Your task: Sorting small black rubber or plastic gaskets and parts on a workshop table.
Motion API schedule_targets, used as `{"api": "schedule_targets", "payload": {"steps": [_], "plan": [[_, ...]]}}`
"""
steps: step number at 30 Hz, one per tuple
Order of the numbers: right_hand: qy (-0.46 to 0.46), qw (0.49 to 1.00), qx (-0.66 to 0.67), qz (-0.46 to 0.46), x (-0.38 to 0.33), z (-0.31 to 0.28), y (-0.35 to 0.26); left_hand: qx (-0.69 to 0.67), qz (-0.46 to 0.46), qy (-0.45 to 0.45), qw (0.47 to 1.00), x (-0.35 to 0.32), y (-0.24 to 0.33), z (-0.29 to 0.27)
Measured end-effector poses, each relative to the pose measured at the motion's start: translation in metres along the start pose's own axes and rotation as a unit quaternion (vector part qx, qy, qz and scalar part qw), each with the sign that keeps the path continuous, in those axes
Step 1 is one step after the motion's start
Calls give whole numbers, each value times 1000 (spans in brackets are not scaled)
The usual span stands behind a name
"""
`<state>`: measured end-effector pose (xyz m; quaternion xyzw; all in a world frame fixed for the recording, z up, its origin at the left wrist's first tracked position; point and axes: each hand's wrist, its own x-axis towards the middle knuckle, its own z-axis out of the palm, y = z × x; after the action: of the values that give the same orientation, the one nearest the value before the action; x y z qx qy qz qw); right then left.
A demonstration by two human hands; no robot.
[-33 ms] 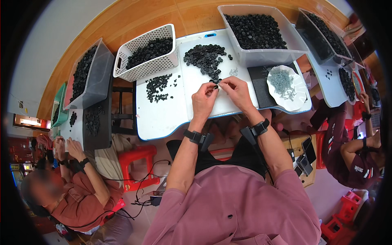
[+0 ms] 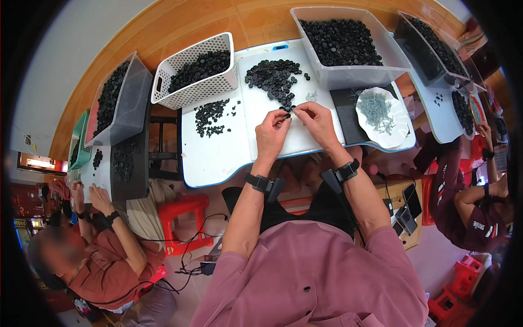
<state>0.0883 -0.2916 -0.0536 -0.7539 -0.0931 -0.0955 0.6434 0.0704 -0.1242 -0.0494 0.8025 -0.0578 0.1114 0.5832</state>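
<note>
My left hand [image 2: 272,134] is closed in a pinch on a small round black part [image 2: 288,115], just in front of the narrow tail of a pile of black discs [image 2: 274,76]. Close beside it, my right hand [image 2: 317,125] also has thumb and fingers pressed together. Its fingertips almost meet the black part; whatever they pinch is too small to make out. Both hands are over the white table [image 2: 256,144]. A heap of smaller black pieces [image 2: 210,117] lies to the left. On the right, a white scalloped plate [image 2: 399,135] holds many thin grey-green screw-like pieces [image 2: 376,108].
Behind the pile stand a white perforated basket [image 2: 193,90] and a clear bin [image 2: 354,76], both full of black parts. A dark mat [image 2: 343,111] lies under the plate's left side. Co-workers sit left and right. A red stool [image 2: 185,210] and cables are below on the left.
The black part between my left fingers has tilted slightly. My hands otherwise keep their place.
</note>
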Motion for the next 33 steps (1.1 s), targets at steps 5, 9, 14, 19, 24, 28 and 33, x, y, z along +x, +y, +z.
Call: {"api": "schedule_targets", "payload": {"steps": [5, 9, 14, 19, 24, 28, 33], "plan": [[-34, 995, 88, 45, 2, 0, 3, -71, -8, -3, 997, 4, -2, -1], [-61, 986, 147, 58, 2, -1, -2, -37, 2, -16, 999, 3, 1, -4], [-63, 989, 116, 60, 4, -7, 5, 23, 66, -13, 997, 5, -3, -3], [7, 994, 97, 47, 4, -5, 6, 92, 43, 72, 992, 11, -4, 0], [30, 996, 79, 19, 3, -2, 7, 215, 73, 36, 973, 23, -10, -2], [26, 995, 92, 27, 2, -2, 8, 264, 90, 9, 960, 30, -7, -4], [41, 993, 111, 21, 0, -2, 5, 232, 58, 27, 970, 21, 2, 0]]}}
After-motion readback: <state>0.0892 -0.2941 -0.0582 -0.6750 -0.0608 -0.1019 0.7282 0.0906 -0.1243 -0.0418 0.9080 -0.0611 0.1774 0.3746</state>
